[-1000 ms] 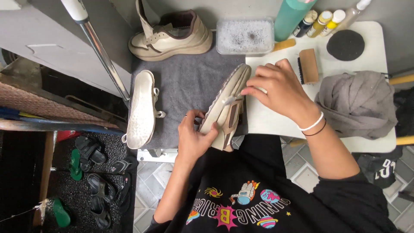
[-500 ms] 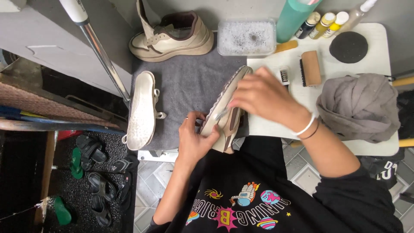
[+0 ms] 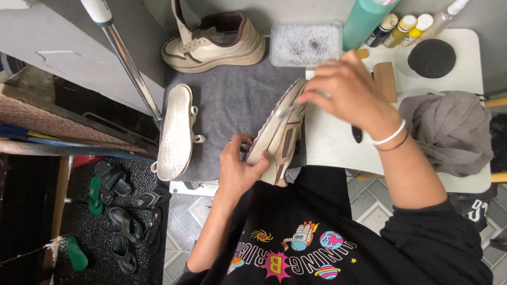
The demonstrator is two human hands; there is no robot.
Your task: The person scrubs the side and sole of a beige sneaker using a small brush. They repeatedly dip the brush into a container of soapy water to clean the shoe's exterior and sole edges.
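Observation:
My left hand (image 3: 240,169) grips the heel end of a beige sneaker (image 3: 277,137). The sneaker is tilted on its side over the edge of a grey towel (image 3: 232,100), with its pale sole turned to the left. My right hand (image 3: 343,89) hovers over the toe end, fingers closed on a small thin brush whose tip (image 3: 288,111) touches the sole's edge. A white band and a dark band circle that wrist.
A matching beige sneaker (image 3: 211,45) stands at the back. A white shoe (image 3: 177,132) lies sole up on the left. Nearby are a tub of soapy water (image 3: 305,43), teal bottle (image 3: 369,21), small bottles (image 3: 401,26), wooden brush (image 3: 385,79), black pad (image 3: 431,58), grey cloth (image 3: 449,132) and metal pole (image 3: 127,58).
My right hand has slid along the sole from the shoe's middle up to its toe end. The left hand and the sneaker have stayed in place.

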